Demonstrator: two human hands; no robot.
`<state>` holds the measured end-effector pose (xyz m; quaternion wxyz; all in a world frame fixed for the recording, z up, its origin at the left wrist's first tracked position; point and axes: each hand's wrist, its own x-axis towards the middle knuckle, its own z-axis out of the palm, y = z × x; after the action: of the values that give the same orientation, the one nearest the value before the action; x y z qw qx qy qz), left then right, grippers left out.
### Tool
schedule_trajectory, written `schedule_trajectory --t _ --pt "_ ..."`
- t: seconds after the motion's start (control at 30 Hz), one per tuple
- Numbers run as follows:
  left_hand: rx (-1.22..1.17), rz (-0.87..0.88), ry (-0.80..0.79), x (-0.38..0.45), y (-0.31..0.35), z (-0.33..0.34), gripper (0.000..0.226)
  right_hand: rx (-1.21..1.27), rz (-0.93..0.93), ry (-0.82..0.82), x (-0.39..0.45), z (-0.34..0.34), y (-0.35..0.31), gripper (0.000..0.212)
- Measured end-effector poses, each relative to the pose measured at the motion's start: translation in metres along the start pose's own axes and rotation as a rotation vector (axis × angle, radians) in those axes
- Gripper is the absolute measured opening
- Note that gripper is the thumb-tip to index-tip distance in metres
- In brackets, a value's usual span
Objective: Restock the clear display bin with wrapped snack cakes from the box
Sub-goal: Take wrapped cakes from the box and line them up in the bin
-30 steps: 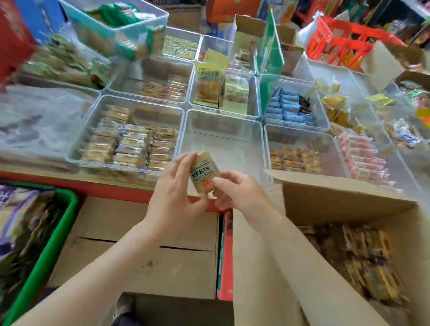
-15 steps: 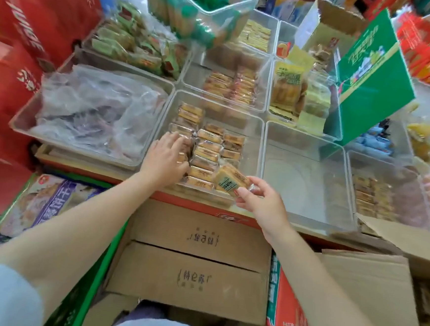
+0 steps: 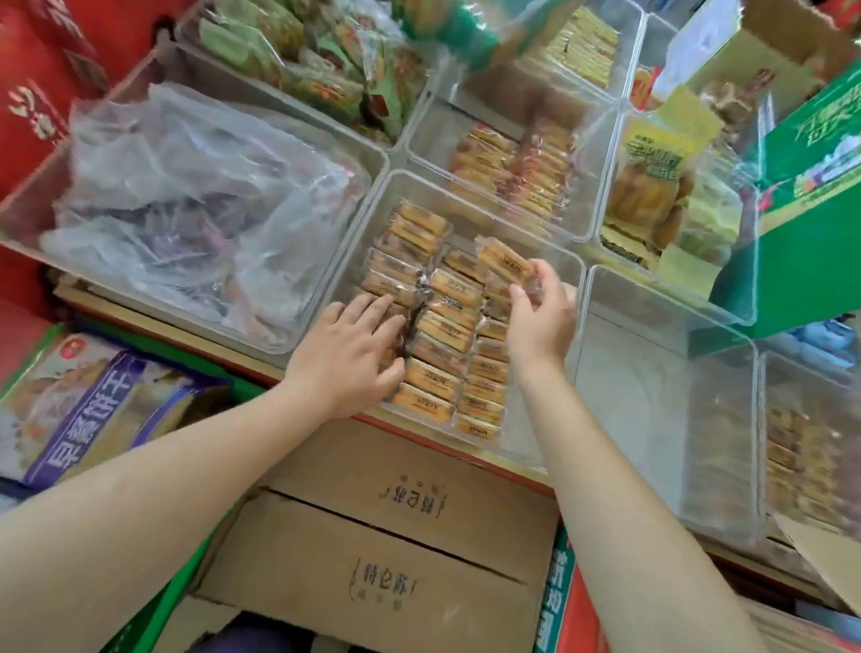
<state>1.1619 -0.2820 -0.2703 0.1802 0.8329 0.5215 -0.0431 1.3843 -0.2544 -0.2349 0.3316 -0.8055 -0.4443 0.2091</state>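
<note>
We see the right hand [image 3: 540, 317] pinching one wrapped snack cake [image 3: 503, 265] by its end, tilted above the far right of the clear display bin [image 3: 375, 219]. Left hand [image 3: 346, 353] lies flat, fingers spread, pressing the near-left rows of cakes [image 3: 443, 337] in the same bin. Just right stands a bare bin [image 3: 665, 396]. Below the shelf edge, closed cardboard cartons [image 3: 375, 543].
</note>
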Motion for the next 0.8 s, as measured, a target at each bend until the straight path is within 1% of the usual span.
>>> schedule_trajectory --t 0.03,0.17,0.23,0.33,0.4,0.47,0.53,0.63,0.8 --pt "-0.004 -0.003 -0.002 0.0 0.0 0.0 0.074 -0.058 -0.004 -0.038 0.01 0.009 0.0 0.036" --pt "-0.018 -0.002 -0.008 0.001 -0.002 0.001 0.068 -0.226 0.04 -0.393 0.034 0.031 0.006 0.039" --pt "-0.024 0.0 -0.007 0.0 -0.001 0.001 0.068 -0.301 0.033 -0.483 0.04 0.033 0.004 0.041" --pt "-0.04 0.004 -0.01 0.0 -0.001 0.001 0.068 -0.421 0.048 -0.579 0.044 0.037 -0.008 0.054" --pt "-0.045 0.006 -0.006 -0.001 -0.001 0.0 0.068 -0.481 0.08 -0.583 0.041 0.048 -0.018 0.06" --pt "-0.042 0.007 -0.004 -0.001 -0.001 -0.001 0.069 -0.502 0.109 -0.541 0.035 0.064 -0.027 0.067" --pt "-0.046 0.004 -0.013 0.0 -0.001 -0.001 0.069 -0.514 0.135 -0.496 0.029 0.081 -0.033 0.069" --pt "-0.044 0.008 -0.022 0.001 -0.001 -0.001 0.07 -0.54 0.147 -0.447 0.024 0.091 -0.032 0.064" --pt "-0.043 0.015 -0.021 -0.001 -0.002 -0.001 0.07 -0.543 0.106 -0.371 0.023 0.083 -0.024 0.051"
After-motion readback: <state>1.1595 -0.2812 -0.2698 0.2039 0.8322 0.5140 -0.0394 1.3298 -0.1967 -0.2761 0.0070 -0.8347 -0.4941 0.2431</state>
